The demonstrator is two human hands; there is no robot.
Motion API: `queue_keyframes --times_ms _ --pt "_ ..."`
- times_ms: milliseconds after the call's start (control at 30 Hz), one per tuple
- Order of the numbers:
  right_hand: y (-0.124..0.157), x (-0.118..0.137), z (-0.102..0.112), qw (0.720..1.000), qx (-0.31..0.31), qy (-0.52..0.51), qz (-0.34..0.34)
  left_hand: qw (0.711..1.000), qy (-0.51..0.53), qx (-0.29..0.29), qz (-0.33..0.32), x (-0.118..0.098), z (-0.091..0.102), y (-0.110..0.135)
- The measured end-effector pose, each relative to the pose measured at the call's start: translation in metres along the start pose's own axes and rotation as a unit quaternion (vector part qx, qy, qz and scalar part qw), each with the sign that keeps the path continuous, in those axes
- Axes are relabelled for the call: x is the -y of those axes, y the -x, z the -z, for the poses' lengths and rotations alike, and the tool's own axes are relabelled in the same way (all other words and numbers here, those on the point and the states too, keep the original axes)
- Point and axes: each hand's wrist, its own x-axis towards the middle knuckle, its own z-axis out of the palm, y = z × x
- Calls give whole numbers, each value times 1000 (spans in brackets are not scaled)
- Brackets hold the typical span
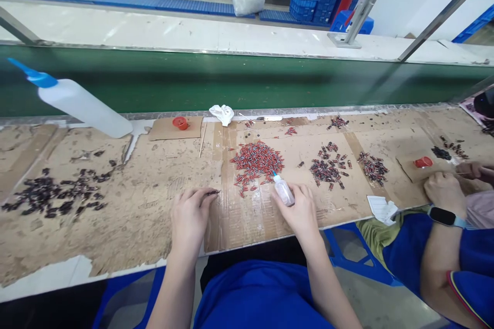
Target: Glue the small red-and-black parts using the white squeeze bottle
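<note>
My left hand (192, 212) rests over the cardboard with its thumb and fingertips closed on a small dark part (212, 192). In my right hand (300, 209) is a small clear squeeze bottle (283, 191) with a blue nozzle, tilted so the tip points up and away, towards a pile of small red parts (258, 160). That pile lies just beyond the bottle. A looser heap of dark-and-red parts (329, 167) sits to the right of my right hand. Off to the left spreads a scatter of dark parts (57, 193).
A large white bottle (87, 108) leans at the far left. Behind stand a red cap (180, 123) on a cardboard piece, a wooden stick (203, 140) and crumpled tissue (222, 114). A co-worker's hand (443, 193) is at the right, near another red cap (423, 162).
</note>
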Motion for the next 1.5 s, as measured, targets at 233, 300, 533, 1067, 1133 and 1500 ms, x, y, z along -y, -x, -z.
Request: queue_keyframes --times_ms 233,300,533,1067,1133,1500 --pt "-1 -1 13 977 40 -188 -96 989 121 45 -68 -25 2 2" --pt "-1 0 17 949 67 -291 -105 979 156 82 -102 -35 -5 6" --pt "-4 3 4 819 8 -537 -199 976 157 56 -138 -45 -25 19" --pt "-1 24 -11 886 14 -435 -159 974 159 101 -126 -39 -19 14" --pt "0 24 -13 893 17 -423 -154 975 148 104 -127 -39 -19 13" --pt "4 22 -14 932 73 -343 -90 971 150 93 -164 -39 -14 15"
